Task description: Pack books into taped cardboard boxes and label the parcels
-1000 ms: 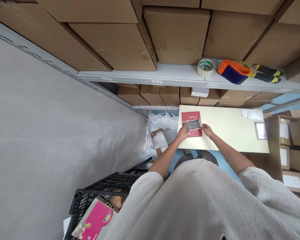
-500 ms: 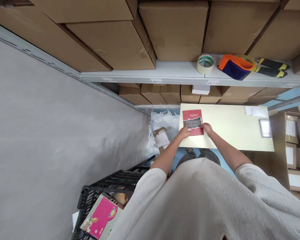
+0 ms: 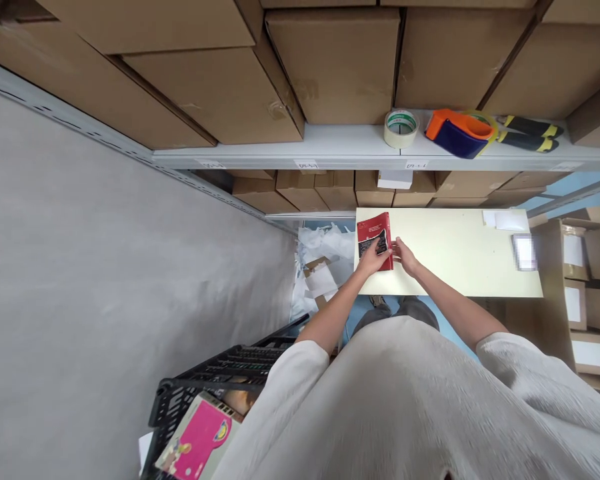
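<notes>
Both forearms angled inward over the cream tabletop (image 3: 460, 260); the left hand (image 3: 374, 259) held the lower part of the red book (image 3: 372, 229), tilted at the tabletop's left end with its spine showing. The right hand (image 3: 405, 257) reached in at that spine, fingers leftward; its grip could not be told

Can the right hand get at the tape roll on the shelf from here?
Probably yes: the tape roll sits by the front edge of the shelf, nothing in front of it. The right hand is at the red book's spine; reach is hard to judge.
</notes>
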Tool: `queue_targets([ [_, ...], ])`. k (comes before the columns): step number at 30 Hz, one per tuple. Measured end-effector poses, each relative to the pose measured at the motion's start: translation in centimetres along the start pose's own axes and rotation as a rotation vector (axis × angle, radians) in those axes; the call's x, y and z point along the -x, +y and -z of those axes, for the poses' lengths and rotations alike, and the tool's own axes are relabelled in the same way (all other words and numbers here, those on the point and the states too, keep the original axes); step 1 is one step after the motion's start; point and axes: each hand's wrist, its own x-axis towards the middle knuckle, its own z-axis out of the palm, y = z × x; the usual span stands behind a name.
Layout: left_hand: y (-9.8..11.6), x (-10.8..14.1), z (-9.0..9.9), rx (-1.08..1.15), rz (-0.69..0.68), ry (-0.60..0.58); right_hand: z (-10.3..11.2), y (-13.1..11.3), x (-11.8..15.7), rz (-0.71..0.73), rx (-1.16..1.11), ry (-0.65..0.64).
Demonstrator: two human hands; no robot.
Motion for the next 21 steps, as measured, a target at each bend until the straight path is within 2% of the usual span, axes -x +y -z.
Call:
queue_targets([
  [3,1.2,0.2,0.0,-0.010,-0.017,0.072,-0.5,-1.1,0.7,0.046,0.073,-0.032],
  [6,1.9,0.5,0.3,-0.003,-0.036,0.089,-0.5,-1.8,1.3,0.080,0.094,-0.074],
  [10,2.1,0.6,0.6,0.061,-0.018,0.117,-0.4,-2.1,1.8,0.114,0.111,-0.119],
  [13,1.8,0.0,0.8,0.217,-0.005,0.145,-0.3,-1.8,1.7,0.188,0.136,-0.111],
  [15,1.3,-0.5,1.1,0.360,-0.005,0.156,-0.1,-1.4,1.4,0.266,0.217,-0.055],
  [18,0.6,-1.2,1.3,0.499,0.001,0.158,0.8,-0.5,0.9,0.347,0.407,0.137],
  [21,-0.2,-1.3,0.8,0.486,0.020,0.134,2.2,0.7,0.7,0.267,0.518,0.239],
])
